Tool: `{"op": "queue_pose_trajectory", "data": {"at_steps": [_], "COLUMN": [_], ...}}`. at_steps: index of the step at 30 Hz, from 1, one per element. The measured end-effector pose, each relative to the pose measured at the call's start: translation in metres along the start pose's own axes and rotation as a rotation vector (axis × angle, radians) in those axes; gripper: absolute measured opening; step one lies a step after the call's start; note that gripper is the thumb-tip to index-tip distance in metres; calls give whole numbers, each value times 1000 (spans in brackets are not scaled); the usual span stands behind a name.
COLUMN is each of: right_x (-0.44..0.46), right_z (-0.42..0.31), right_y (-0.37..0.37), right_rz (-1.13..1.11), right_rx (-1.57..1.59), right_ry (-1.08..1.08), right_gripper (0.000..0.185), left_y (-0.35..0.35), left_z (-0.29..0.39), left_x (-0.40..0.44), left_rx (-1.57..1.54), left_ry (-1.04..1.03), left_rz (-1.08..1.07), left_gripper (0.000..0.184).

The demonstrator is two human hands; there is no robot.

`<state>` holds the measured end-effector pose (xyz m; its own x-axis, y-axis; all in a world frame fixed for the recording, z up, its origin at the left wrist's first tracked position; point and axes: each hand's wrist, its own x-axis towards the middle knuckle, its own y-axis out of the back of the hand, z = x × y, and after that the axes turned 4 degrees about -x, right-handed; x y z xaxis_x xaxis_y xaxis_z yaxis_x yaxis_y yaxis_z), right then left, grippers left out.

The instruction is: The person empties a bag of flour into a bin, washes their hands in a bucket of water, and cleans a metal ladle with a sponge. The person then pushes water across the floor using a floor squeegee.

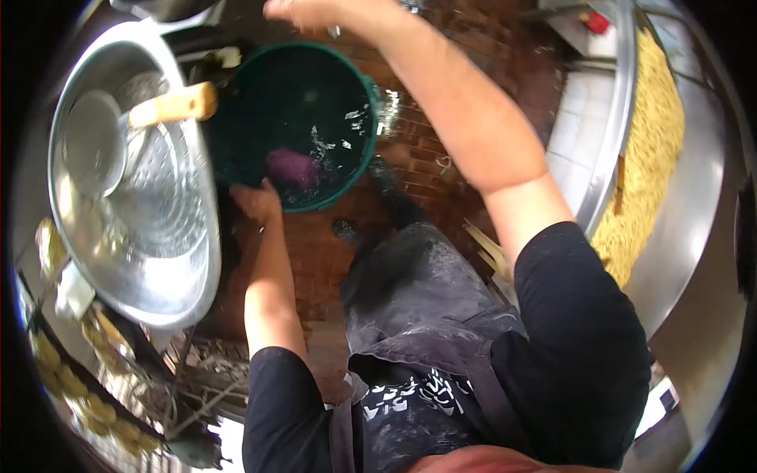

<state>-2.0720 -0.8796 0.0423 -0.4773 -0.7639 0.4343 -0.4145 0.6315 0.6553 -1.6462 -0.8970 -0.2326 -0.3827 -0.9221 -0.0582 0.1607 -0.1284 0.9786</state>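
Observation:
A large green tub (371,150) stands on the brick floor, with water and a purple, rounded thing (292,167) in it. I cannot make out what the purple thing is. My left hand (258,202) is at the tub's near left rim, thumb and fingers apart; whether it touches the rim is unclear. At the top edge of the view my right hand (303,11) reaches over the tub's far side, above the rim. It is partly cut off and smeared, so its grip is hidden.
A big metal basin (177,272) on the left holds a wooden-handled strainer (169,108). To the right, a round metal vessel (698,213) carries a yellow, shredded-looking mass (654,134). White tiles (582,106) lie beside it. Several yellow bundles (95,410) appear at lower left.

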Motion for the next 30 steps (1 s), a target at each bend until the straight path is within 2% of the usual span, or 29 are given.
{"op": "queue_pose_trajectory", "data": {"at_steps": [1, 2, 5, 7, 10, 15, 17, 19, 21, 22, 25, 26, 29, 30], "right_x": [-25, -45, -112, -146, -197, -244, -263, -272, -283, -293, -291, -288, -281, -283], "right_z": [-14, -32, -36, -48, -43, -51, -55, -66, -68, -62, -56, -50, -41, -39], "right_y": [22, 46, 67, 71, 47, -6, -36, -69, -104, -126, -153, -158, -175, -182], "right_rz": [-43, -250, -337, -442, -459, -526, -519, -508, -382, -345, -465, -610, -718, -715], "right_rx": [-73, 7, 19, -41, -86, -187, -119, -21, 106, 118, 543, 624, 597, 602], "right_ry": [-33, -273, -419, -583, -724, -813, -794, -906, -976, -975, -1412, -1337, -1311, -1240], "right_gripper": [25, 36, 35, 36, 42, 47, 43, 55, 60, 53, 39, 26, 29, 36], "left_y": [-5, -9, -29, -15, -13, -44, -54, -27, -16, -17, -13, -15, -17, -18], "left_z": [5, 8, -11, -2, 0, -19, -32, -11, -4, -4, 0, -1, -4, -4], "left_x": [-3, -4, 4, -2, -1, -1, 1, -1, 0, 2, 0, 0, -1, -2], "left_rx": [-141, -273, -293, -380, -405, -463, -433, -460, -481, -488, -463, -478, -495, -496], "left_ry": [209, 426, 433, 492, 494, 454, 392, 442, 492, 510, 520, 522, 495, 476], "left_rz": [-59, -121, -115, -107, -93, 0, 23, 22, 14, 8, -19, -10, 21, 29], "left_gripper": [88, 88, 80, 60, 54, 50, 50, 50, 51, 52, 53, 53, 54, 54]}}
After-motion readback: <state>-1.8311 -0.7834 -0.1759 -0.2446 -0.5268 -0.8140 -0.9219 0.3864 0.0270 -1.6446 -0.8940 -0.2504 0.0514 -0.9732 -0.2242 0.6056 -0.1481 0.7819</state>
